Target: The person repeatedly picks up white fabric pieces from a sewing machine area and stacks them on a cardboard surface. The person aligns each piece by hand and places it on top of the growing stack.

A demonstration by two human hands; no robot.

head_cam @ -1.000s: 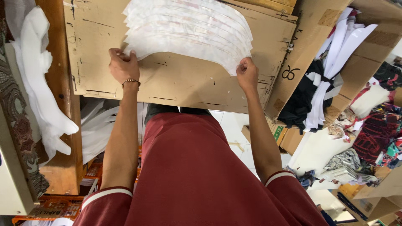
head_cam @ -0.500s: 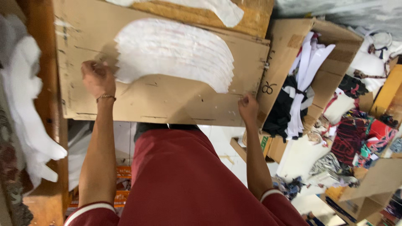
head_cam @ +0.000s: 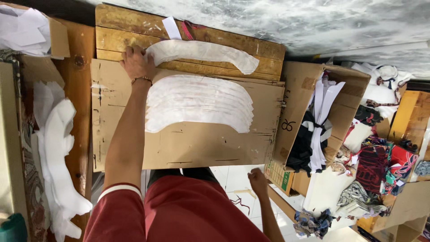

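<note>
Bare cardboard sheet [head_cam: 192, 148] below white stack [head_cam: 201, 101]

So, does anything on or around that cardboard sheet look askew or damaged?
The cardboard sheet is scored with cuts and nicked along its edges. The stack of white curved pieces is fanned, edges stepped rather than flush. Fabric scraps lie strewn on the floor at right.

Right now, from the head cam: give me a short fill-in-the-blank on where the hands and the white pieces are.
1. The left hand rests at the far edge of the ____ sheet.
2. The fanned stack of white pieces lies on the ____.
3. The right hand hangs ____ the board's near edge, touching nothing.
4. The single white strip lies on the ____ planks.

Missing: cardboard; cardboard; below; wooden
</note>
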